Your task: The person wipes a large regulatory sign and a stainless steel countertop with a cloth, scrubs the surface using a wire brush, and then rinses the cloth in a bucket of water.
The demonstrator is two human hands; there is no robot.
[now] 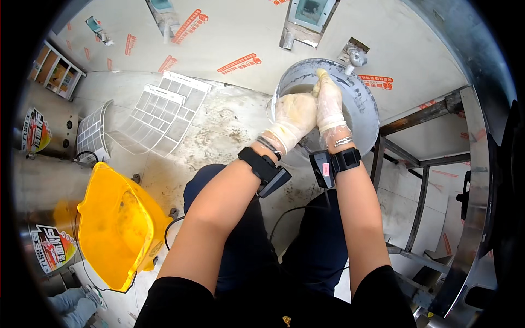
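Both of my hands wear pale, translucent gloves and meet above a grey, stained bucket [363, 102] that holds murky liquid. My left hand [296, 117] is curled, its knuckles up, near the bucket's left rim. Beside it, my right hand [329, 96] points away from me with its fingers close together. The two hands touch or nearly touch. Whether anything is between them is hidden, and so are most of the left fingers. White mesh filter screens [158, 115] lie on the floor to the left of the bucket, and a curved one [93, 131] is farther left.
A yellow plastic mop bucket [117, 229] stands at my left, near steel drum-shaped appliances [49, 123]. On the right is a metal frame [422, 205]. A wall with cut-out boxes [309, 12] rises behind the bucket. Another person's legs [76, 305] show at lower left.
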